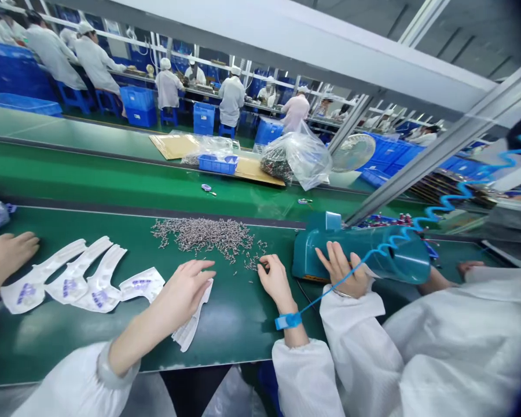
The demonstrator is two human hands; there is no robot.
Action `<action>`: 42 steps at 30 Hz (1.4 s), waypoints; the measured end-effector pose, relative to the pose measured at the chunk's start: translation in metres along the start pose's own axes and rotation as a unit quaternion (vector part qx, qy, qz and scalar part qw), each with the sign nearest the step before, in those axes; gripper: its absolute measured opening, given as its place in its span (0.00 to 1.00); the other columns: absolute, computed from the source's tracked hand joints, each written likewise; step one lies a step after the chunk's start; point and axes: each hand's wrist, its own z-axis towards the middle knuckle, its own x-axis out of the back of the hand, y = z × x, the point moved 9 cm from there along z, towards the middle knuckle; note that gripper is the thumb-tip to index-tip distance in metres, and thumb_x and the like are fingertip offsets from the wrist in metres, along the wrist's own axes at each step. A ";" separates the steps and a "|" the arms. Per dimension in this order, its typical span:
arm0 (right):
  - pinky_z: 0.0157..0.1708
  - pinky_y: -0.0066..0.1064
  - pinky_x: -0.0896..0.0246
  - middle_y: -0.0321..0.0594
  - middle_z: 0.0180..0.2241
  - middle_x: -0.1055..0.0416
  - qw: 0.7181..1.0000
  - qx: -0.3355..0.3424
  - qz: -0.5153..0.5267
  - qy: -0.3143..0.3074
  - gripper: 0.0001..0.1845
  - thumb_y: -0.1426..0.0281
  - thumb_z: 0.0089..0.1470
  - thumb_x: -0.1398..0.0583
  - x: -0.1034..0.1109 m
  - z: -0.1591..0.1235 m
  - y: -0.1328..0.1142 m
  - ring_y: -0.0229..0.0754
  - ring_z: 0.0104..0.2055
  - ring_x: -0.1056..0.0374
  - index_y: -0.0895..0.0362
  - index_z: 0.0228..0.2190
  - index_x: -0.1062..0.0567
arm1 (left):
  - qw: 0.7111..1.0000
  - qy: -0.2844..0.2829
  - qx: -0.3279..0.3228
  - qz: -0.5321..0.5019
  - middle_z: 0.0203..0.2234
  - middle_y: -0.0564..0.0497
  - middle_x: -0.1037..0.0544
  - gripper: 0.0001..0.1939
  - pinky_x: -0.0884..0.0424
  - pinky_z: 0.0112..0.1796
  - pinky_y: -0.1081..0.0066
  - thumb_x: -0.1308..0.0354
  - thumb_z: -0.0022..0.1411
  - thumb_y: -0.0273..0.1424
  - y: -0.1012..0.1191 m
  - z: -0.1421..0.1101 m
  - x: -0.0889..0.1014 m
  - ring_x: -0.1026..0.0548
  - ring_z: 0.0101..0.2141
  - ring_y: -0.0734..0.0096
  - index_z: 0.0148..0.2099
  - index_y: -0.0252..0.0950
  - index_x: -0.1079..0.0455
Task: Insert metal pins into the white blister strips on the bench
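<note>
Right hand [276, 279]: narrow pinch at the right end of the long metal-parts pile [204, 237].
Left hand [184, 295]: open, over a paper strip [194, 320].

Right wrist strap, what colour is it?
The wrist strap is bright blue, best seen in the head view.

Head-worn camera looks forward and down, close above the left hand [184, 301] and right hand [278, 281]; green belts [113, 174] beyond.
</note>
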 end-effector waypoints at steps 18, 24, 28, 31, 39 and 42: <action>0.35 0.34 0.34 0.39 0.30 0.31 1.000 -0.003 -0.009 -0.024 0.04 0.72 0.55 0.43 -0.003 0.017 0.002 0.43 0.31 0.32 0.55 0.31 0.27 | 0.996 0.076 0.052 0.003 0.54 0.43 0.25 0.17 0.40 0.61 0.42 0.55 0.71 0.27 0.006 -0.078 -0.033 0.25 0.52 0.58 0.56 0.40 0.31; 0.29 0.33 0.39 0.38 0.26 0.32 1.000 -0.014 -0.010 -0.011 0.07 0.71 0.54 0.45 0.002 0.019 0.000 0.43 0.28 0.34 0.53 0.25 0.31 | 0.996 0.075 0.048 0.000 0.53 0.43 0.24 0.17 0.39 0.61 0.44 0.56 0.71 0.26 0.013 -0.077 -0.035 0.23 0.50 0.60 0.53 0.38 0.29; 0.29 0.34 0.37 0.39 0.25 0.29 0.999 -0.021 0.025 0.000 0.09 0.68 0.55 0.48 0.010 0.011 -0.005 0.44 0.27 0.32 0.55 0.31 0.29 | 0.996 0.069 0.047 -0.002 0.54 0.42 0.24 0.17 0.38 0.61 0.43 0.56 0.71 0.26 0.021 -0.075 -0.040 0.23 0.50 0.59 0.54 0.37 0.29; 0.33 0.37 0.34 0.45 0.31 0.25 0.998 -0.021 0.062 0.002 0.13 0.66 0.57 0.49 0.016 -0.003 -0.013 0.46 0.30 0.29 0.56 0.35 0.26 | 0.997 0.061 0.042 -0.006 0.55 0.41 0.25 0.16 0.36 0.61 0.45 0.55 0.71 0.26 0.027 -0.073 -0.043 0.24 0.52 0.60 0.54 0.37 0.29; 0.29 0.32 0.32 0.40 0.26 0.26 0.988 -0.056 0.142 -0.009 0.14 0.63 0.62 0.48 0.017 -0.047 -0.027 0.42 0.25 0.29 0.56 0.36 0.26 | 0.996 0.080 0.038 -0.019 0.57 0.41 0.26 0.15 0.34 0.60 0.46 0.54 0.72 0.29 0.028 -0.076 -0.050 0.27 0.56 0.57 0.55 0.37 0.30; 0.29 0.31 0.32 0.40 0.27 0.25 0.985 -0.060 0.161 -0.012 0.14 0.64 0.61 0.48 0.015 -0.056 -0.031 0.41 0.25 0.29 0.56 0.37 0.25 | 0.995 0.089 0.044 -0.026 0.57 0.43 0.27 0.15 0.36 0.60 0.45 0.53 0.72 0.29 0.024 -0.080 -0.054 0.27 0.56 0.57 0.55 0.40 0.30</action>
